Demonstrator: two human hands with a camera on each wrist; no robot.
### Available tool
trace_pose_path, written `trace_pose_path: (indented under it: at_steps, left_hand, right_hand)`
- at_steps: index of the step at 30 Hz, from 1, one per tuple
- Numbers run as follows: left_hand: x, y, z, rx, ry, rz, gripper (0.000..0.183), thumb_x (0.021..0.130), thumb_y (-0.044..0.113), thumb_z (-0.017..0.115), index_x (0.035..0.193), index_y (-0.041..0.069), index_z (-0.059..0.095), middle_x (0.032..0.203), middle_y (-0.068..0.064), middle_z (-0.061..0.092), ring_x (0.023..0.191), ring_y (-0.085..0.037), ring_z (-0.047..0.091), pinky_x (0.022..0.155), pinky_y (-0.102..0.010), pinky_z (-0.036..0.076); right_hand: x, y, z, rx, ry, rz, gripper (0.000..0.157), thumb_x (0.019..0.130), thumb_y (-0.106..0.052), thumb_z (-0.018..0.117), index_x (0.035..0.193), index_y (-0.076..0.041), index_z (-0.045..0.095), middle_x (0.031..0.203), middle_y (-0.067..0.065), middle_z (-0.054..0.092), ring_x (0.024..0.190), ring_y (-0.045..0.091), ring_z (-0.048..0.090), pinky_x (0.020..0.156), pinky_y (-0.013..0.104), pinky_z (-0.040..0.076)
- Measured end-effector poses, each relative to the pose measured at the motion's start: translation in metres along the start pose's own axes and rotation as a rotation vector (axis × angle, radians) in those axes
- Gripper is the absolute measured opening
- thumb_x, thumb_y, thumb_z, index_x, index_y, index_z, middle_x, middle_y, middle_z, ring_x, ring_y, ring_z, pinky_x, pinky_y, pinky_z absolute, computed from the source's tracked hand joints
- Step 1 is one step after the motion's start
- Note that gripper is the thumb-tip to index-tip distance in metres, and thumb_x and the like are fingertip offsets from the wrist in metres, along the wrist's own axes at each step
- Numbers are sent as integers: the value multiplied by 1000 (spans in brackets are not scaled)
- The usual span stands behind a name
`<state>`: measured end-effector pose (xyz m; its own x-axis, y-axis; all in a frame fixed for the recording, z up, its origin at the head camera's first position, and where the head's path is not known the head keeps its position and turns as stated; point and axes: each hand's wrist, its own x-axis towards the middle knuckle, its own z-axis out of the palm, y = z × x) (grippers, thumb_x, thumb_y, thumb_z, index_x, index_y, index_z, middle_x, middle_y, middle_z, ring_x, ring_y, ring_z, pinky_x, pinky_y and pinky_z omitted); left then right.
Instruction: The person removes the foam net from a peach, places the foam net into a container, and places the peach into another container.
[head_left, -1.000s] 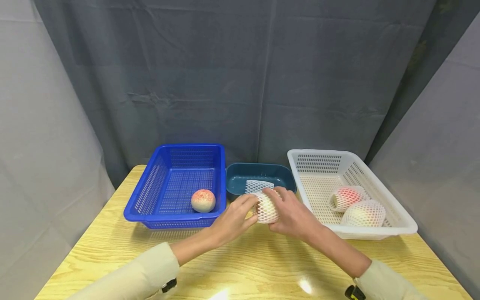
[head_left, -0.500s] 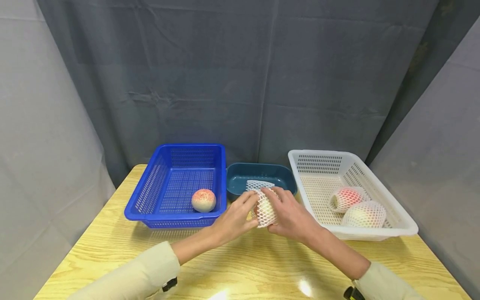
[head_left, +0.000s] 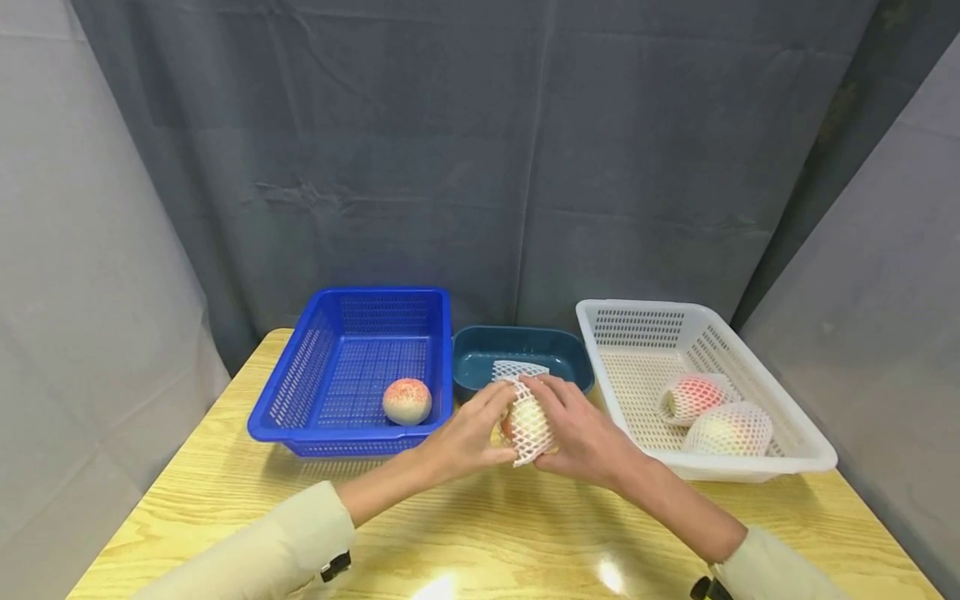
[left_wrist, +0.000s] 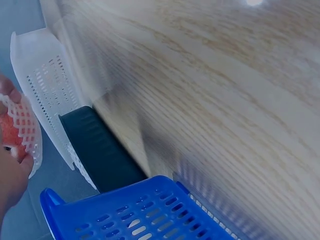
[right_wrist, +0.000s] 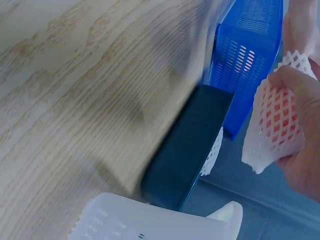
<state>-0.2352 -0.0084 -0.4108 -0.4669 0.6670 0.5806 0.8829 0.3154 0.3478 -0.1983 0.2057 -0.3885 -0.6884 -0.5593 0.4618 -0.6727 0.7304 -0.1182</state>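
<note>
Between both hands, above the wooden table, is a peach (left_wrist: 9,131) partly covered by a white foam fruit net (head_left: 531,427). My left hand (head_left: 467,432) holds its left side, with the thumb low and the fingers on top; reddish skin shows there. From the right, my right hand (head_left: 583,432) grips the netted fruit. In the right wrist view the foam net (right_wrist: 274,120) flares past the fruit at its lower end. A bare peach (head_left: 407,402) sits in the blue basket (head_left: 349,433). Two netted peaches (head_left: 694,396) lie in the white basket (head_left: 787,417).
A dark teal tray (head_left: 480,342) stands between the two baskets, behind my hands. Inside it lies a loose white foam net (head_left: 517,367). Grey cloth (head_left: 420,167) hangs behind the table (head_left: 450,533).
The foam net's lower edge has shifted down and more reddish fruit shows beside my left fingers. Both hands have moved only slightly. The baskets and tray stay put.
</note>
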Motion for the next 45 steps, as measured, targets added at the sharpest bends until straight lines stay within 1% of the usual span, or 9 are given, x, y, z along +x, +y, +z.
trace_pose_path:
  at_steps: [5,10,13,20,28,31,34,38,45]
  left_hand:
    - [-3,0,-5,15,-19,-18,67,69,11,86,125,7,49,125,-9,53,106,-18,52,87,-26,49]
    - [-4,-1,-10,5,0,-27,66,71,14,84,127,6,50,130,-11,52,113,-20,52,91,-29,50]
    - [-4,-4,-14,6,20,-42,66,73,15,83,130,8,51,129,-9,52,110,-18,54,87,-28,51]
    - [-7,-8,-22,26,52,-68,71,75,24,87,137,12,54,125,-8,52,99,-17,57,80,-27,53]
    - [-10,-9,-33,1,64,-119,73,75,20,87,139,10,54,125,-9,51,97,-17,56,81,-28,53]
    - [-11,-10,-38,9,67,-137,72,76,21,87,139,11,54,125,-9,51,98,-18,56,82,-30,54]
    - [-12,-12,-43,20,70,-149,71,76,22,87,138,11,55,125,-10,51,100,-19,57,82,-31,54]
    - [-16,-14,-49,28,76,-175,71,75,22,87,138,10,55,126,-12,51,100,-21,58,81,-33,55]
    - [-23,-17,-58,81,102,-220,71,75,27,88,137,13,56,126,-11,53,101,-22,61,75,-39,55]
  right_hand:
    - [0,2,-1,42,-36,-19,102,64,-22,94,148,-3,39,137,18,48,119,31,51,90,43,54]
    - [-2,8,-4,79,-52,9,96,69,-16,92,148,-1,40,134,19,51,115,31,55,88,43,54]
    - [-3,12,-7,66,-64,22,88,74,-14,89,147,-1,42,130,20,56,113,32,58,87,44,54]
    - [0,18,-13,32,-73,-17,67,82,-4,81,142,-1,52,105,15,68,91,26,65,73,38,57]
    - [9,22,-17,23,-68,-30,52,86,-1,77,135,-2,61,114,16,70,99,30,68,79,43,58]
    - [12,25,-20,2,-66,-23,51,85,3,75,134,-2,61,112,17,70,96,28,69,77,41,58]
    - [15,31,-21,-23,-63,-9,52,84,7,72,134,0,60,108,17,70,84,22,66,70,36,56]
    - [18,39,-22,-32,-72,48,48,87,6,69,134,0,58,100,15,70,66,14,54,59,30,49]
    - [21,53,-23,-55,-73,146,34,94,-1,64,127,-5,55,82,5,63,57,12,46,51,28,41]
